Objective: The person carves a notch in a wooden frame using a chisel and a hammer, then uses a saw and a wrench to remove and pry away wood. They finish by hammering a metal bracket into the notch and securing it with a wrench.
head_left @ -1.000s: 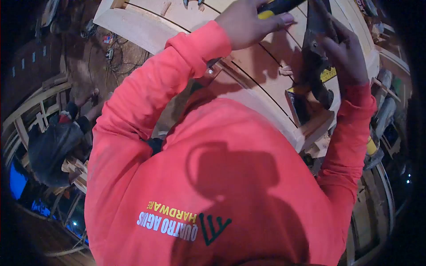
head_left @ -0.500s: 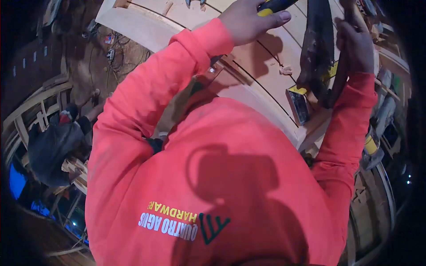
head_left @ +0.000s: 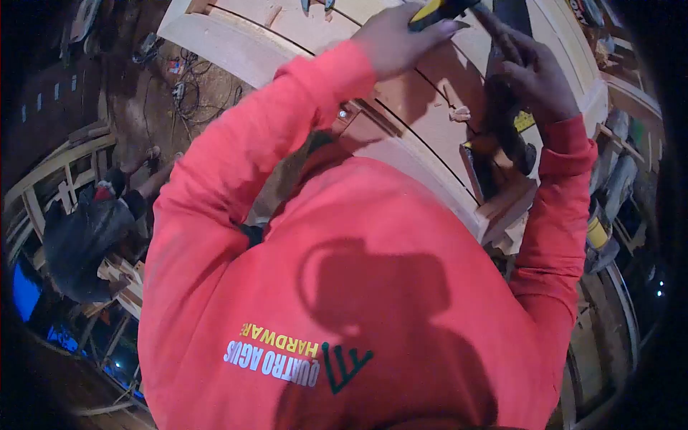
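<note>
My left hand [head_left: 398, 43] is closed around a yellow-and-black handled tool [head_left: 432, 13] at the top edge; its working end is not clear. Close beside it, my right hand [head_left: 541, 79] grips a brown stick-like handle [head_left: 500, 36] that slants up and left toward that tool. The handle's far end is cut off by the frame. Under both hands lies a slatted wooden panel [head_left: 401, 100] with dark gaps between its boards. A curled wood chip [head_left: 459, 113] rests on it. Dark tools with yellow parts [head_left: 527, 120] lie below my right hand, partly hidden in shadow.
Pliers-like jaws [head_left: 317, 6] show on the panel's far side. Tangled cords [head_left: 188, 89] lie on the floor at left. Another person [head_left: 89, 240] crouches at the far left among wooden frames. A yellow container [head_left: 597, 233] stands at right.
My right hand has moved left and inward, and its handle now tilts toward the left hand's tool. My left hand has shifted only slightly.
</note>
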Available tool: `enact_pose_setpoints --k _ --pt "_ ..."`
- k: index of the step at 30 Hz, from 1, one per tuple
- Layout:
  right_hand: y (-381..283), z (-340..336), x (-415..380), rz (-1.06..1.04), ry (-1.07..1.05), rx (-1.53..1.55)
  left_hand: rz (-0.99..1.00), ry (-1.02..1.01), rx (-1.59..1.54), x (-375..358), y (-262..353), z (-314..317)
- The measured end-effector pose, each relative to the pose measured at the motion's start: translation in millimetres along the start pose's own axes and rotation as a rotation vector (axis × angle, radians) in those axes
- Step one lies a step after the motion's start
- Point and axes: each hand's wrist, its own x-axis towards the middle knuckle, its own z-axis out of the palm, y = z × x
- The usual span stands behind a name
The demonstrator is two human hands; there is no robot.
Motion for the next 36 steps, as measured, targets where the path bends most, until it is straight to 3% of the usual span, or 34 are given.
enact_pose_setpoints --k 2,4,8,11,16,20,24,28,31,32,33,36 --pt "-5 14 -10 -0.093 0.08 -0.008 -0.107 0.054 0.097 -35 19 -3" --pt "-16 12 -21 -0.023 0.119 -0.04 -0.278 -0.042 -0.462 -64 75 -15" --pt "-16 13 -29 0.03 0.34 0.057 -0.1 0.108 -0.83 -65 115 -59" --pt "-28 14 -47 0.106 0.389 0.104 -0.195 0.209 -0.795 -32 107 -52" --pt "-34 21 -79 0.219 0.45 -0.014 -0.232 0.003 -0.914 13 35 -26" --pt "-32 25 -100 0.271 0.428 -0.059 -0.375 -0.04 -0.908 17 21 -16" --pt "-36 35 -102 0.328 0.439 0.026 -0.325 -0.118 -0.92 19 4 -13" --pt "-43 37 -94 0.325 0.425 -0.009 -0.329 -0.169 -0.949 18 0 -14" --pt "-46 30 -81 0.202 0.568 -0.231 -0.323 -0.211 -0.932 20 -1 -9" --pt "-65 25 -75 0.286 0.573 -0.208 -0.323 -0.226 -0.921 20 -2 -8" --pt "-67 11 -72 0.194 0.56 -0.36 -0.322 -0.227 -0.915 19 -1 -8" --pt "-66 -31 -44 0.047 0.666 0.021 -0.317 -0.22 -0.924 14 3 -10"
